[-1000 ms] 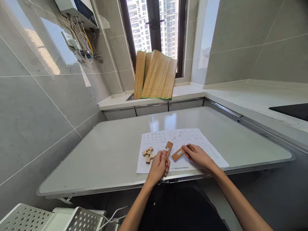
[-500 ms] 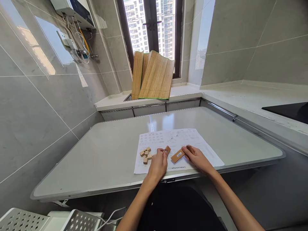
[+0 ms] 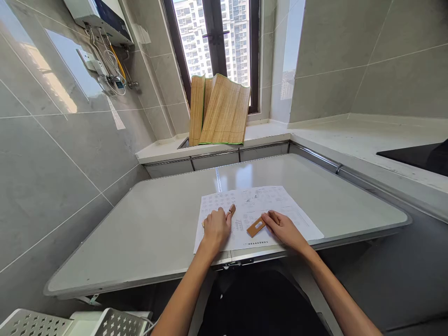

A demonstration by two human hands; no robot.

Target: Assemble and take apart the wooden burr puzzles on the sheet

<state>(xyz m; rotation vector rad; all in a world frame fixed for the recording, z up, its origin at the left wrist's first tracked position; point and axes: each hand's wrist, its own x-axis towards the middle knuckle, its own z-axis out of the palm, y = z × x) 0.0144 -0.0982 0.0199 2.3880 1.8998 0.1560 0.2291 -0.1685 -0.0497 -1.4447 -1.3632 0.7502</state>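
My left hand (image 3: pixel 216 229) is over the left part of a printed paper sheet (image 3: pixel 287 205), its fingers closed on a small brown notched wooden piece (image 3: pixel 231 211). It covers most of a cluster of pale wooden blocks; only a bit of one shows by the fingertips. On the right side of the sheet, my right hand (image 3: pixel 285 231) pinches a flat brown wooden piece with an oval slot (image 3: pixel 256 227), its near corner low over the paper. Another brown bit shows under the right fingers, partly hidden.
The sheet lies near the front edge of a pale folding table (image 3: pixel 140 238). Behind stands a bamboo mat (image 3: pixel 226 112) on a white ledge below the window. White perforated baskets (image 3: pixel 35 323) are at lower left, and a black cooktop (image 3: pixel 420 156) is at far right.
My left hand has moved left with the notched wooden piece and now covers the pale blocks. My right hand stays nearly in place with the slotted piece. The view has shifted slightly.
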